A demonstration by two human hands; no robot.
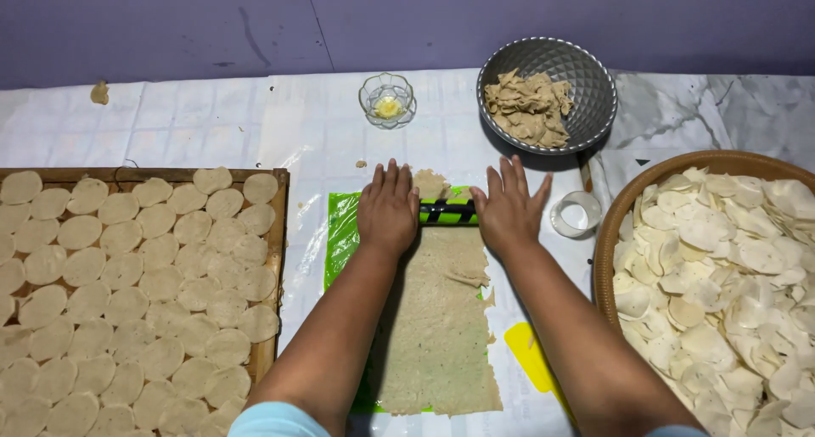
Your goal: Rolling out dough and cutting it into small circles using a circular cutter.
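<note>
Your left hand and right hand lie flat, fingers spread, pressing on the green-and-black rolling pin at the far end of the dough sheet. You seem mid-roll, flattening. Next calls for even pressure toward the lump just beyond the rolling pin.

Two hands, one rolling pin
</note>
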